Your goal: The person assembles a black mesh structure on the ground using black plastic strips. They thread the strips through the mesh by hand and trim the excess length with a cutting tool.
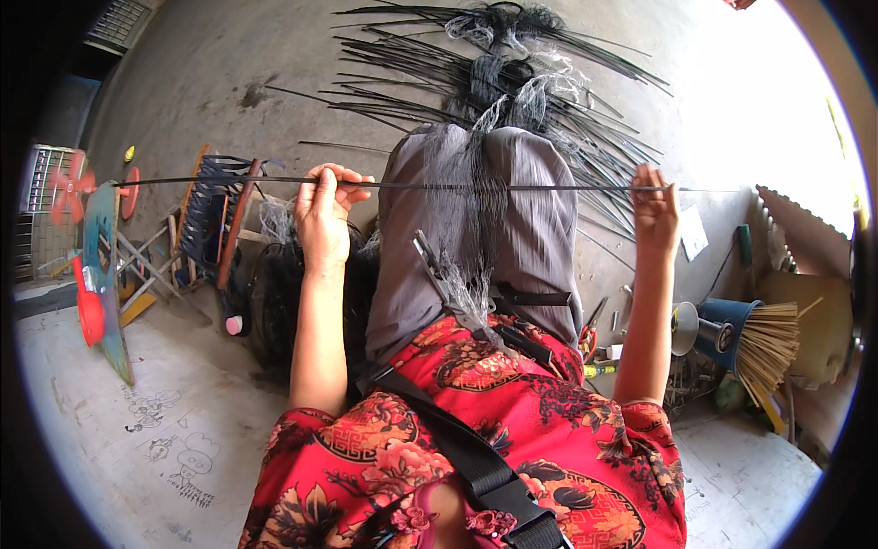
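A long thin black strip (402,186) stretches level across my lap. My left hand (326,206) pinches it between thumb and fingers left of my knees. On the right, my raised right hand (655,206) closes its fingers on the strip near its thinner end; these fingers are slightly blurred. Fine grey netting (457,206) hangs over the strip between the hands and lies on my grey trousers. Its bunched end is gathered at my waist by a metal clamp-like piece (430,256). The strip's left end reaches a blue-green board (102,265) with red round parts.
Bundles of black strips with pale netting (402,59) lie on the concrete floor beyond my knees. At left stands a wooden folding frame with dark webbing (219,206). A blue bucket (727,325) with thin wooden sticks (768,343) and red-handled pliers (590,339) are at right.
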Action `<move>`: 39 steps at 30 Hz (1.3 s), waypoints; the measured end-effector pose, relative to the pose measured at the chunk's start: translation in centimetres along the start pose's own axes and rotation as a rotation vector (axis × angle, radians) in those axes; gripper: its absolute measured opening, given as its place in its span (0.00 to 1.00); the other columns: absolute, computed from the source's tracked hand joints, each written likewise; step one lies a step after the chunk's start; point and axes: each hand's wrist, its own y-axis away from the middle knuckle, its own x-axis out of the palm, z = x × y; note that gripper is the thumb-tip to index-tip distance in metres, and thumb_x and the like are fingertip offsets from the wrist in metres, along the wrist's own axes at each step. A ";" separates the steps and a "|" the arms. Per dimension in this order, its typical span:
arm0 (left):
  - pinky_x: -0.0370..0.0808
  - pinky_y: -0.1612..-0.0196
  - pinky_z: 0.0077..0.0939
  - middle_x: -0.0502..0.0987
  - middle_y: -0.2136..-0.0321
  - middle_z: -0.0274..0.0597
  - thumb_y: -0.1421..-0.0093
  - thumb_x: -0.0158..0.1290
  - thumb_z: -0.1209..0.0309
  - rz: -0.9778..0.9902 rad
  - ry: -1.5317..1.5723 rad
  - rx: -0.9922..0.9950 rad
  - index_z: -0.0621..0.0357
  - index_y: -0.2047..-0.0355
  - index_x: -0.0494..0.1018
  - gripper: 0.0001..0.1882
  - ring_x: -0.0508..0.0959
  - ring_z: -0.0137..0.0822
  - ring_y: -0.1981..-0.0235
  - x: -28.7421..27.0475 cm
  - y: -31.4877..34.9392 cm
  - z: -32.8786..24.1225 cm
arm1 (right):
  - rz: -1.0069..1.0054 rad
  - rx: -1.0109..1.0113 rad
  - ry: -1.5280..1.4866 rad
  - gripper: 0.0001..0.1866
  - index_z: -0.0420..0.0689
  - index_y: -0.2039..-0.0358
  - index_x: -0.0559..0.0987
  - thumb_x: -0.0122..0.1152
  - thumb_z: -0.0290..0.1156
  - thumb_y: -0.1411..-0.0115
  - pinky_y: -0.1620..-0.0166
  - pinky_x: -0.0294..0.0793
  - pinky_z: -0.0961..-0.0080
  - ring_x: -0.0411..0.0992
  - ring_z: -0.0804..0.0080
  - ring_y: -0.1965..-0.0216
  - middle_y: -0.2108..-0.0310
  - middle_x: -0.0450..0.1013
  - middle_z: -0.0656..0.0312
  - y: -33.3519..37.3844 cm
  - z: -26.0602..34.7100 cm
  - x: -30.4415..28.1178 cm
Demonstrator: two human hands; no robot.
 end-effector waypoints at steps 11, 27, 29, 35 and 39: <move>0.82 0.59 0.29 0.87 0.59 0.39 0.21 0.57 0.70 -0.045 -0.605 0.357 0.53 0.42 0.83 0.12 0.85 0.33 0.62 0.7 -5.6 -13.0 | 0.016 -1.167 1.064 0.25 0.48 0.28 0.74 0.54 0.18 0.23 0.68 0.71 0.78 0.70 0.79 0.70 0.62 0.80 0.63 0.7 12.2 5.4; 0.84 0.63 0.35 0.89 0.61 0.47 0.27 0.64 0.70 0.547 -1.135 0.776 0.61 0.51 0.86 0.09 0.88 0.48 0.65 18.1 -0.7 -11.0 | 0.710 -1.426 1.585 0.25 0.56 0.40 0.86 0.70 0.28 0.39 0.53 0.81 0.63 0.80 0.63 0.59 0.60 0.82 0.68 6.4 6.7 20.7; 0.84 0.61 0.34 0.89 0.61 0.49 0.26 0.63 0.70 0.539 -1.096 0.751 0.62 0.51 0.86 0.10 0.89 0.48 0.64 18.2 -0.8 -11.1 | 0.714 -1.512 1.522 0.28 0.56 0.37 0.85 0.70 0.29 0.39 0.53 0.80 0.64 0.80 0.64 0.58 0.57 0.83 0.69 6.9 6.6 21.8; 0.81 0.58 0.26 0.90 0.60 0.43 0.23 0.59 0.74 0.694 -0.931 0.428 0.64 0.44 0.84 0.13 0.86 0.31 0.63 17.4 -2.2 -12.5 | 0.826 -1.654 1.508 0.32 0.60 0.36 0.86 0.69 0.29 0.45 0.57 0.79 0.68 0.77 0.69 0.63 0.67 0.74 0.70 5.7 6.4 22.7; 0.78 0.56 0.21 0.87 0.49 0.42 0.21 0.52 0.73 1.007 -0.580 -0.180 0.64 0.29 0.76 0.23 0.83 0.26 0.60 16.0 -4.8 -16.5 | 0.870 -1.632 1.524 0.33 0.62 0.39 0.87 0.70 0.27 0.47 0.62 0.80 0.68 0.77 0.69 0.67 0.70 0.73 0.71 5.4 6.6 23.5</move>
